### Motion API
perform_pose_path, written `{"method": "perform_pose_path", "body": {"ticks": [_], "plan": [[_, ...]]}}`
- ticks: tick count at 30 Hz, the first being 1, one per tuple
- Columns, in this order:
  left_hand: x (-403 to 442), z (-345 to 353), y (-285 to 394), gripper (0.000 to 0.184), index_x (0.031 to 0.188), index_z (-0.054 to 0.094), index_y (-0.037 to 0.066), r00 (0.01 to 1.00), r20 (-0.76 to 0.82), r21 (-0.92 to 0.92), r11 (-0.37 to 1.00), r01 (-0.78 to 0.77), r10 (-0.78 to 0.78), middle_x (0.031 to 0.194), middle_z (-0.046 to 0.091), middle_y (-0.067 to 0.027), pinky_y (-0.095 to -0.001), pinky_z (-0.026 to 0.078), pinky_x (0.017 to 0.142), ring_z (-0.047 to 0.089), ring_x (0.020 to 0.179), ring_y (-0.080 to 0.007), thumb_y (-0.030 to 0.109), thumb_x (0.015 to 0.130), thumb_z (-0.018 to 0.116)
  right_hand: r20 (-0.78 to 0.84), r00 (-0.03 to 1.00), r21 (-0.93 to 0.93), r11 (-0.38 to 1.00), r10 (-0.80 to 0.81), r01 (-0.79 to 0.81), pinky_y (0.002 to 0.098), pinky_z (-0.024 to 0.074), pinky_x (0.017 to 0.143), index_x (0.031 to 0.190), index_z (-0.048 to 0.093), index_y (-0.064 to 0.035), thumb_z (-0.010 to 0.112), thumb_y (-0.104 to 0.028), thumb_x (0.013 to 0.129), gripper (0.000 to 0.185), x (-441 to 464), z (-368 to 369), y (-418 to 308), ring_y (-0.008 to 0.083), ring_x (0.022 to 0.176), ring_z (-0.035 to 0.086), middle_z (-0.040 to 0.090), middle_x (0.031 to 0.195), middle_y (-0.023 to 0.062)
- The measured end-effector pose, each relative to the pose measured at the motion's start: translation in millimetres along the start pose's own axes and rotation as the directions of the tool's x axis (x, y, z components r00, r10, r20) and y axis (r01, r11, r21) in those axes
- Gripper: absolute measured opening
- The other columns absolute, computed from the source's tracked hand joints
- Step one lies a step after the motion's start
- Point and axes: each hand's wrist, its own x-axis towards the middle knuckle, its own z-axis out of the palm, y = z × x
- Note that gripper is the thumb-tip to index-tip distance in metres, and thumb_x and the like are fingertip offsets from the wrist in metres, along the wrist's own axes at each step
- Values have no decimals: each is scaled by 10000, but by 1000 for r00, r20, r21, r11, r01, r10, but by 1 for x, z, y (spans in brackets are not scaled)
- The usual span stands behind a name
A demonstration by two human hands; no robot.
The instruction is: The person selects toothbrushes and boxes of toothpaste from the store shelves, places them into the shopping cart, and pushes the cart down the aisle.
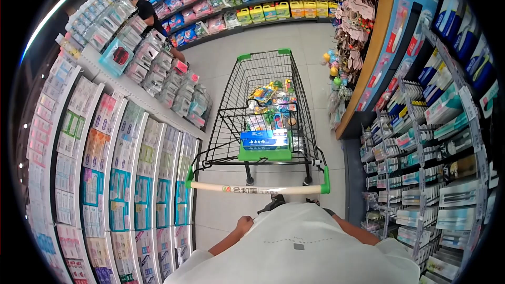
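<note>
A black wire shopping cart [221, 110] with green corners stands in front of me. Neither hand touches its pale handle [258, 187]. My left hand [245, 224] is beside my waist, at the edge of my light shirt; its fingers are too small and partly hidden to read. Only my right forearm shows; the hand is out of sight behind the shirt. A blue toothpaste box [264, 141] lies on the green flap [264, 154] at the cart's near end. Beyond it, colourful packaged goods [273, 97] are piled in the basket.
Shelves of small boxes [94, 184] line the left. A rack of toothbrush packs [415, 168] stands on the right, beside hanging hair accessories [357, 37]. Detergent jugs [284, 10] fill the far shelves. Another person [150, 13] is behind the left display.
</note>
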Motion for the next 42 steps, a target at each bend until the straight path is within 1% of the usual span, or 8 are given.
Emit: {"method": "perform_pose_path", "body": {"ticks": [22,23,25,28,31,35,37,42], "plan": [[7,33,1,342,896,701,4,997,-67,-62,998,31,-35,851,664,-251,-413,512,727,661,830,-375,306,771,597,3,996,-3,996,-85,85,362,484,802,1037,650,47,617,-177,796,330,4,-22,-1,353,896,653,674,947,247],[9,32,1,336,891,701,4,997,-70,-61,998,19,-23,842,664,-249,-415,511,721,661,822,-375,303,781,599,-1,997,-2,997,-80,80,362,484,802,1037,650,47,617,-177,796,330,1,-24,-3,353,896,653,674,947,247],[13,30,2,329,887,701,3,997,-72,-57,998,8,-12,833,664,-247,-417,510,715,661,813,-375,301,791,600,-2,1000,-12,1000,-12,12,395,486,816,977,647,65,620,-190,788,318,-14,-32,-23,427,940,621,652,964,273],[15,24,9,324,819,692,1,995,-94,-58,998,7,-12,773,663,-227,-416,504,689,657,769,-368,318,809,626,-50,996,-106,992,68,-73,422,488,804,919,649,64,604,-169,778,276,-5,-23,-13,431,930,615,638,962,285],[12,14,19,349,742,670,1,995,-85,-29,998,51,-53,711,655,-203,-413,498,662,658,737,-335,342,813,662,-33,997,-145,987,65,-70,451,488,781,870,650,57,608,-158,748,251,6,-16,-1,443,898,605,623,925,292],[3,3,30,384,692,636,-1,991,-111,-124,991,55,-69,634,646,-156,-373,496,613,630,592,-252,360,817,680,-100,995,-142,990,10,-24,459,489,768,820,643,52,613,-149,722,225,11,-5,16,431,864,611,621,872,281],[2,0,30,386,692,632,-4,992,-99,-156,986,60,-76,622,648,-146,-360,496,600,615,544,-229,356,823,676,-188,969,-210,970,-161,120,458,493,763,795,636,49,612,-153,721,216,12,-1,20,421,854,613,615,847,274],[-3,-6,31,337,677,612,5,992,-87,-264,962,66,-92,572,619,-96,-313,468,500,583,484,-164,293,840,676,-122,992,-125,992,-19,3,455,493,786,846,663,26,603,-156,731,223,14,-1,12,405,893,623,634,896,268]]}}
